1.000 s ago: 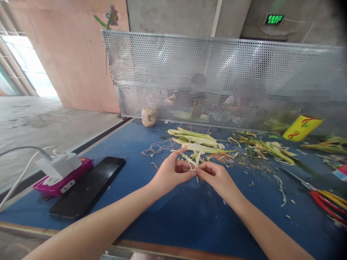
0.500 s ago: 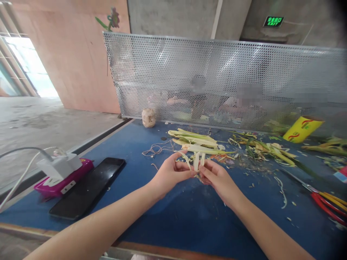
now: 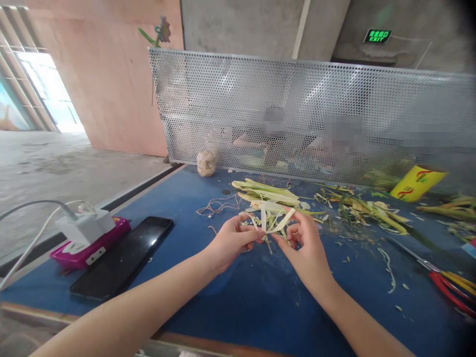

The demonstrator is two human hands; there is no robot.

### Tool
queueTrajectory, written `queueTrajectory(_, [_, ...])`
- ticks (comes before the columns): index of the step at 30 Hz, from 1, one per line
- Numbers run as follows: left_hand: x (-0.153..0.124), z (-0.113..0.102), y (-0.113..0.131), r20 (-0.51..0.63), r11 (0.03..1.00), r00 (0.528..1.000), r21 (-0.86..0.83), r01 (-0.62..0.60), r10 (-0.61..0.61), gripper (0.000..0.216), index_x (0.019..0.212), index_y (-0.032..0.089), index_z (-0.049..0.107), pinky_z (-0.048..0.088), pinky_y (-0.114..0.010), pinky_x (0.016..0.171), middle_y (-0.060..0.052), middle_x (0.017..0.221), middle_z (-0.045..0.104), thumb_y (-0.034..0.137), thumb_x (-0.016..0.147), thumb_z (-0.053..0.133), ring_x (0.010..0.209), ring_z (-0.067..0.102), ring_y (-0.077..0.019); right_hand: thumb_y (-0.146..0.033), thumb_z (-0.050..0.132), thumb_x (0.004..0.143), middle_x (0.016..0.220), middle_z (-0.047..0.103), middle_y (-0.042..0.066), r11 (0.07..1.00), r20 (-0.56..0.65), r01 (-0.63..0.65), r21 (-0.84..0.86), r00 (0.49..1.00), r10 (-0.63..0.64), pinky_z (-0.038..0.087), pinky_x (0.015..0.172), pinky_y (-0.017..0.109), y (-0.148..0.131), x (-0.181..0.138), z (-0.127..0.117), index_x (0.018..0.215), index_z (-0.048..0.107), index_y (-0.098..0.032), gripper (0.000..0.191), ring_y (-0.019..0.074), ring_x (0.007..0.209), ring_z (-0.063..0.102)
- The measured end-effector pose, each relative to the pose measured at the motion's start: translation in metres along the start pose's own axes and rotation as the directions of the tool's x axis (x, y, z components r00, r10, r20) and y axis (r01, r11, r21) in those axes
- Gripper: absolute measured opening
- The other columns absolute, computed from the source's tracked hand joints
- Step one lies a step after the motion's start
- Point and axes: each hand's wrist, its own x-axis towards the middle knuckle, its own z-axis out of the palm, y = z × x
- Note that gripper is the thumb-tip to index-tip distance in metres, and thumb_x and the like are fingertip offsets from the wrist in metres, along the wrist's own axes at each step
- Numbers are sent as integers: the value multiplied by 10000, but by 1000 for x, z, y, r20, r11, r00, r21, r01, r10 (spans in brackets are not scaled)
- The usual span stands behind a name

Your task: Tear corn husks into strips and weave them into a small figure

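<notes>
Several pale corn husk strips (image 3: 263, 217) meet at a small joint above the table and fan out from it. My left hand (image 3: 238, 235) is closed, pinching the strips near that joint between thumb and fingers. My right hand (image 3: 303, 238) has hold of one strip, its index finger at the strip's upper end and its thumb tip close to the joint. The right hand's other fingers are curled. Thin pale ends hang below the joint. Just behind my hands lies a pile of wider, greenish corn husks (image 3: 266, 191).
On the blue table (image 3: 223, 307) lie a black phone (image 3: 122, 258), a magenta power strip (image 3: 70, 255) with white chargers, twine (image 3: 219, 204), red-handled scissors (image 3: 442, 287) and husk scraps (image 3: 372, 208). Behind stand a tan roll (image 3: 206, 163), a yellow cylinder (image 3: 416, 183) and a perforated metal screen (image 3: 238, 99).
My right hand has turned and opened outward, its index finger rising. One strip now slants to the right, where the strips stood closer together. My left hand keeps its pinch.
</notes>
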Motion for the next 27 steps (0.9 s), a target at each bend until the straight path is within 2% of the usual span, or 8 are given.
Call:
queueTrajectory(3, [0, 0, 1, 1, 1000, 1000, 17, -12, 12, 495, 956, 156, 460, 307, -195, 467, 28, 583, 569, 191, 555, 749, 504, 501, -75, -284, 574, 747, 954, 448, 69, 995, -92, 93, -30, 991, -95, 444, 551, 285, 5, 4, 0, 1255, 315, -238, 572, 130, 623, 480])
queueTrajectory(6, [-1, -1, 2, -11, 996, 999, 81, -44, 45, 537, 1013, 150, 455, 305, -194, 464, 35, 583, 573, 217, 565, 745, 478, 483, -66, -287, 613, 718, 1171, 385, 149, 971, -229, 180, -159, 950, -213, 457, 659, 353, 4, 6, -4, 1318, 239, -224, 709, 199, 802, 521])
queueTrajectory(7, [-1, -1, 3, -15, 992, 998, 108, -61, 63, 554, 1035, 149, 448, 304, -192, 464, 37, 581, 576, 225, 572, 741, 474, 480, -64, -285, 611, 725, 1177, 404, 146, 950, -220, 214, -229, 939, -264, 442, 719, 381, 2, 7, -5, 1283, 316, -222, 634, 223, 860, 519])
queueTrajectory(9, [-2, 0, 4, -4, 984, 995, 150, -96, 98, 572, 1069, 143, 434, 308, -188, 468, 38, 574, 585, 226, 587, 730, 481, 485, -65, -274, 586, 755, 1079, 523, 100, 894, -114, 287, -345, 932, -343, 378, 825, 418, -2, 7, -8, 1074, 529, -237, 326, 250, 938, 512])
queueTrajectory(11, [-3, 1, 5, 7, 981, 993, 154, -121, 122, 574, 1081, 138, 423, 334, -189, 494, 35, 573, 596, 211, 595, 721, 513, 508, -74, -263, 559, 783, 936, 609, 57, 864, 7, 334, -376, 934, -358, 341, 850, 407, -5, 6, -10, 870, 604, -243, 100, 244, 930, 531])
queueTrajectory(16, [-4, 2, 5, -10, 982, 989, 121, -144, 146, 602, 1098, 144, 406, 395, -217, 583, 30, 601, 615, 160, 584, 719, 580, 555, -93, -157, 431, 845, 882, 646, 22, 889, 183, 341, -307, 938, -296, 340, 778, 343, -3, 5, -9, 855, 595, -247, 187, 194, 857, 568])
queueTrajectory(19, [-5, 3, 6, 5, 983, 990, 119, -142, 143, 626, 1112, 137, 388, 392, -212, 578, 28, 607, 618, 146, 580, 717, 569, 551, -88, -114, 438, 822, 904, 636, 16, 891, 195, 334, -307, 939, -284, 333, 762, 331, 0, 6, -7, 830, 594, -246, 205, 193, 874, 569])
queueTrajectory(27, [-8, 4, 7, 51, 979, 991, 156, -134, 127, 684, 1144, 126, 356, 392, -238, 584, 6, 644, 629, 187, 571, 725, 590, 570, -116, -239, 533, 807, 862, 636, 29, 866, 190, 417, -275, 907, -376, 339, 781, 340, -2, 8, -12, 806, 594, -234, 62, 210, 860, 575])
